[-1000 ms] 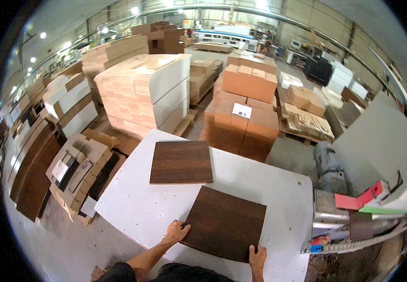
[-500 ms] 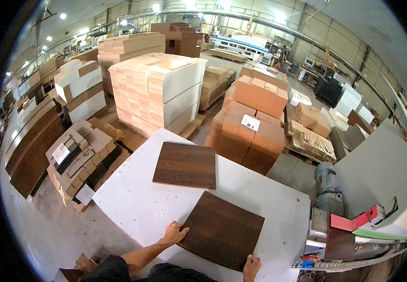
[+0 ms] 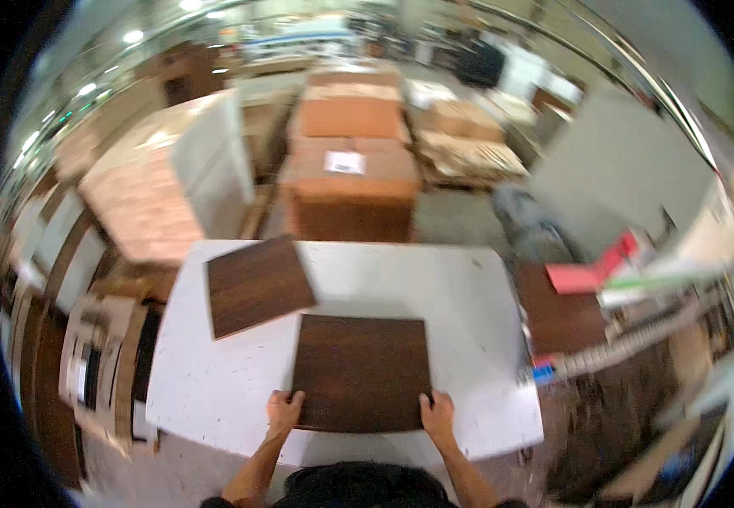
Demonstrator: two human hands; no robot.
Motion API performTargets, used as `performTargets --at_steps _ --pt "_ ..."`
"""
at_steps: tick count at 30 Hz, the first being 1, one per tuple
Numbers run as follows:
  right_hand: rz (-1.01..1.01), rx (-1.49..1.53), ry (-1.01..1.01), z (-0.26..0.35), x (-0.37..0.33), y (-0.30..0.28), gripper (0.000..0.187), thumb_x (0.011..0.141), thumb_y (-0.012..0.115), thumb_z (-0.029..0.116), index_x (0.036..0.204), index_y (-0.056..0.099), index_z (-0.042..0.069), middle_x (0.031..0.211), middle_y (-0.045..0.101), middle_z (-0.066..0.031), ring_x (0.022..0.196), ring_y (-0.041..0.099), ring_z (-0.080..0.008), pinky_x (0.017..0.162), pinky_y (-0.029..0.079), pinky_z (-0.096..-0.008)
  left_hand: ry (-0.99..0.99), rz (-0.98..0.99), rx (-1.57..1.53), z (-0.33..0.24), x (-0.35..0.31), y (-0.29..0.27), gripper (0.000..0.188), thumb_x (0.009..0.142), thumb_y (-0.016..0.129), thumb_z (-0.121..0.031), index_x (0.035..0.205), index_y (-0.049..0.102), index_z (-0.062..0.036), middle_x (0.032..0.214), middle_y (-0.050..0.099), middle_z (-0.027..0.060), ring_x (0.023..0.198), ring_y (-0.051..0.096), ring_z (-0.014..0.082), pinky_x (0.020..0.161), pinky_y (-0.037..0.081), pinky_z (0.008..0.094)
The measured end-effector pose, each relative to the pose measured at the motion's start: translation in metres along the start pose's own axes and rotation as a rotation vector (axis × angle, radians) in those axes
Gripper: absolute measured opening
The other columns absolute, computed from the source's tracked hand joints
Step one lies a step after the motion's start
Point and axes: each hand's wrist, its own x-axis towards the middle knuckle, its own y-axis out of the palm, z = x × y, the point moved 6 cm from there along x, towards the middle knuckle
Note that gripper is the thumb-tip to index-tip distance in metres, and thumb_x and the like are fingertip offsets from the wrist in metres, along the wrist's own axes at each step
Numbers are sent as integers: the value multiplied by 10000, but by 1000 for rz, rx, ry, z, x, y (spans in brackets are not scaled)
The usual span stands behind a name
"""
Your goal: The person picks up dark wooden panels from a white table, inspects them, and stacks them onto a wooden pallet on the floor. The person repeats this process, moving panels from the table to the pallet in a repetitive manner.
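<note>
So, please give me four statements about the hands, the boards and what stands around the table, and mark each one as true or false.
1. The left hand and the right hand hold the nearer brown board at opposite sides. True.
2. The farther brown board is held by the right hand. False: neither hand touches it; it lies on the white table.
3. The pinkish-red part is to the right of the table. True.
4. The orange-brown stack beyond the table has no label. False: a white label is on it.
</note>
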Motion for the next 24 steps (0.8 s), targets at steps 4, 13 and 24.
performTargets --at_steps 4,13,24 --pt "-26 229 261 -36 11 -1 374 934 624 312 1024 646 -50 923 662 -194 883 623 -330 800 491 -448 -31 81 -118 28 14 9 402 850 719 -303 921 680 91 898 663 227 848 636 332 776 500 436" --pt "-694 1613 635 -138 73 -60 515 933 638 414 1279 537 46 1131 615 -85 981 589 -217 888 497 -427 102 -123 -289 -6 13 -16 398 859 685 -122 1201 617 69 1116 651 201 993 632 284 856 509 399" --pt "-633 1650 283 -130 126 -101 290 927 583 -2 1213 538 -9 1134 571 -99 1005 560 -221 906 530 -342 70 184 -664 -137 -3 -5 355 895 679 -149 1192 630 39 1075 678 114 989 634 187 857 516 330"
